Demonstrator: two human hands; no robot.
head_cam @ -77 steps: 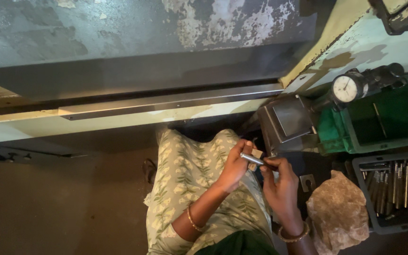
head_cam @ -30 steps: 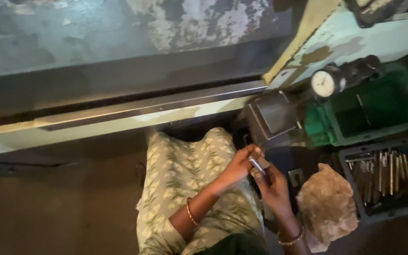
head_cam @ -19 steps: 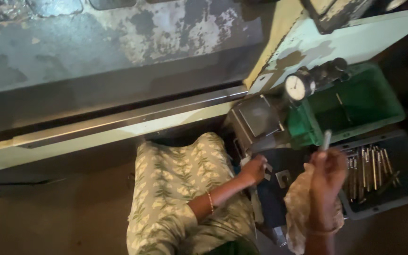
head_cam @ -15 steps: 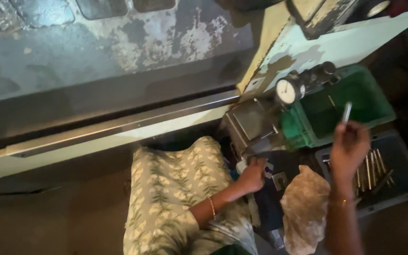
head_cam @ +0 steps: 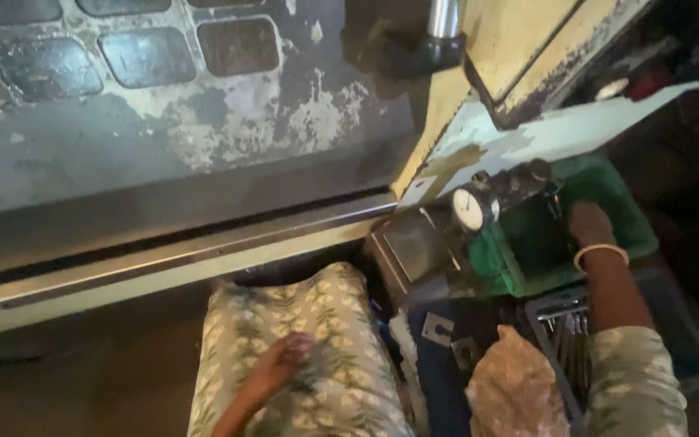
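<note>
Right hand reaches down into the green plastic bin; its fingers are buried behind the rim, so whether its grip is closed on anything cannot be told. Half a second ago that hand was raised above the bin with a short metal rod pinched upright in its fingertips — now the rod is out of sight, and the hand has dropped to the bin's floor, a bangle showing at the wrist. Left hand has come off the work and lies loosely curled on the patterned cloth over the lap, gripping nothing. Beside the bin stands a dial gauge on its metal fixture, and nearer the body a grey tray of metal rods next to a crumpled rag.
</note>
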